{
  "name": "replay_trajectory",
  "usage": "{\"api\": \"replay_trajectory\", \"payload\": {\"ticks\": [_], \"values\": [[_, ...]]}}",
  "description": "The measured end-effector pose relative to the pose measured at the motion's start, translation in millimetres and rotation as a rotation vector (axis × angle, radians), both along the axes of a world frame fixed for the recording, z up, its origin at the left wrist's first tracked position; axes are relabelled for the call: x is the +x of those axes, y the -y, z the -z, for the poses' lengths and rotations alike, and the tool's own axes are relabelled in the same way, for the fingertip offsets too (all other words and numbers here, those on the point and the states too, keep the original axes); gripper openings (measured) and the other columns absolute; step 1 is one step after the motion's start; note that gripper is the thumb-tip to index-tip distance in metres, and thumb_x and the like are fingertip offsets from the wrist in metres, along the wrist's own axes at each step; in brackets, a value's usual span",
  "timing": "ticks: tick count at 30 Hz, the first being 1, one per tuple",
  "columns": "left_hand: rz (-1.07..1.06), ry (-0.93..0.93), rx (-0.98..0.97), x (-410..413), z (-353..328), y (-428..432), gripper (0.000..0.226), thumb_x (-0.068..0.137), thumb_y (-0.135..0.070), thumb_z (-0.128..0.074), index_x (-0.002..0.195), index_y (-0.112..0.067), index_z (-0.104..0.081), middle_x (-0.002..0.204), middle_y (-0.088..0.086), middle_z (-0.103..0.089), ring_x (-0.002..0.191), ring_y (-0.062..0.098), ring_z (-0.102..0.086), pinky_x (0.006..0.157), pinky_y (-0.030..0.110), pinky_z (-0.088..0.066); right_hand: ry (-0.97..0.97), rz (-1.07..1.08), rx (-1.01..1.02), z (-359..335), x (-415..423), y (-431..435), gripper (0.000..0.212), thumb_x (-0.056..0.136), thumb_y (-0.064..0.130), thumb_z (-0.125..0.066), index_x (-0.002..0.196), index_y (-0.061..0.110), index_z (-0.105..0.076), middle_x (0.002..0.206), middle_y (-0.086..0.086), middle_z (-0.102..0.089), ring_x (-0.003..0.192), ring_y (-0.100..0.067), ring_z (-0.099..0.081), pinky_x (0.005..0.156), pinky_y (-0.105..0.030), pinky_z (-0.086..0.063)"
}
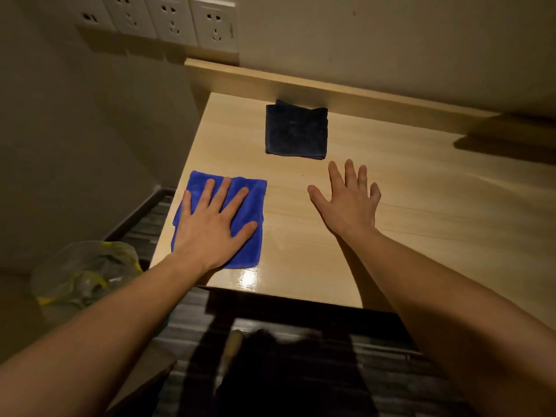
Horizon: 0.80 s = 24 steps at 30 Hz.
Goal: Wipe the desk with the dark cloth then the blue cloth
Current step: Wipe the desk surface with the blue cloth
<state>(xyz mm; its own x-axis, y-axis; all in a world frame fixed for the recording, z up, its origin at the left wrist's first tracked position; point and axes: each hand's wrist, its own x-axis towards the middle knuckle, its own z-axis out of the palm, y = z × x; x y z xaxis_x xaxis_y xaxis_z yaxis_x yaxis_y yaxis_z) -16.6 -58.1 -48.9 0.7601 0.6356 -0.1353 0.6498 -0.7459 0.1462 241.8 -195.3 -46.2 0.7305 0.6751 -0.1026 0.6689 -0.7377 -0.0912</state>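
1. Head view, hands: your left hand (212,222) lies flat with fingers spread, palm pressed on the bright blue folded microfibre cloth (240,212). Your right hand (349,200) is splayed wide and pinches nothing. Whether it touches the wood or hovers just above it cannot be told.

2. Head view, positions: the blue cloth sits near the front left corner of the pale wood-grain laminate desk (421,212), its left border close to the desk's side edge. The dark navy folded square cloth (296,130) lies farther back, just beside the raised back ledge and well apart from both hands.

3. Head view, risks:
   - Order. The task names the dark cloth first, yet your pressing hand is on the blue one. If the dark pass is not yet done, wiping now would reverse the sequence.
   - Edge. A leftward or forward stroke could push the blue cloth off the corner toward the clear plastic bag with yellow trim (87,275) on the floor.
   - Folds. Uneven palm pressure may bunch or unfold the layers.
   - Wet patch. A glossy reflection near the front edge suggests moisture, so the cloth may slide there.

4. Head view, orientation: the blue cloth is slightly longer than wide. Its long axis runs front to back, leaning a little rightward at the far end. The dark cloth is nearly square, with sides roughly parallel to the back ledge.
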Motion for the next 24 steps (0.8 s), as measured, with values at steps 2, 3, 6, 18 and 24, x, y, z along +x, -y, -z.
{"api": "replay_trajectory", "payload": {"ticks": [2,3,6,18,24], "values": [[-0.014,-0.002,-0.001,-11,0,15,0.081,0.098,-0.08,-0.011,0.17,-0.044,-0.006,0.18,-0.003,0.001,0.166,0.027,0.004,0.129,0.06,0.006,-0.016,-0.003,0.006,0,1,0,0.082,0.095,0.081,-0.016,0.164,0.036,-0.015,0.174,-0.004,-0.005,0.159,-0.031,0.003,0.121,-0.061,-0.007],[-0.016,-0.01,0.001,-16,1,21,0.08,0.098,-0.08,-0.01,0.17,-0.044,-0.005,0.179,-0.004,0.002,0.166,0.026,0.005,0.129,0.058,0.006,-0.029,-0.004,0.012,0,2,0,0.082,0.095,0.081,-0.017,0.163,0.036,-0.016,0.174,-0.004,-0.005,0.159,-0.031,0.003,0.121,-0.062,-0.007],[-0.023,0.014,0.01,-29,3,38,0.077,0.1,-0.076,-0.011,0.169,-0.043,-0.009,0.179,-0.003,-0.003,0.166,0.025,0.001,0.131,0.054,0.004,-0.11,-0.022,0.061,-5,6,2,0.079,0.096,0.079,-0.023,0.162,0.037,-0.021,0.173,-0.003,-0.008,0.159,-0.031,0.002,0.122,-0.062,-0.005],[-0.233,0.584,-0.185,-21,-26,112,0.047,0.104,-0.049,-0.043,0.106,-0.018,-0.079,0.102,-0.001,-0.078,0.094,0.029,-0.073,0.075,0.042,-0.056,-0.025,-0.118,0.015,-8,31,99,0.073,0.098,0.073,-0.023,0.162,0.037,-0.019,0.173,0.002,-0.011,0.159,-0.022,-0.003,0.121,-0.057,-0.011],[-0.118,0.679,-0.169,93,-62,55,0.041,0.106,-0.039,-0.049,0.127,-0.016,-0.076,0.122,0.005,-0.076,0.112,0.026,-0.067,0.094,0.041,-0.05,0.01,-0.094,0.032,-2,28,99,0.072,0.098,0.071,-0.025,0.162,0.038,-0.02,0.173,0.004,-0.012,0.159,-0.02,-0.004,0.121,-0.055,-0.012]]}}
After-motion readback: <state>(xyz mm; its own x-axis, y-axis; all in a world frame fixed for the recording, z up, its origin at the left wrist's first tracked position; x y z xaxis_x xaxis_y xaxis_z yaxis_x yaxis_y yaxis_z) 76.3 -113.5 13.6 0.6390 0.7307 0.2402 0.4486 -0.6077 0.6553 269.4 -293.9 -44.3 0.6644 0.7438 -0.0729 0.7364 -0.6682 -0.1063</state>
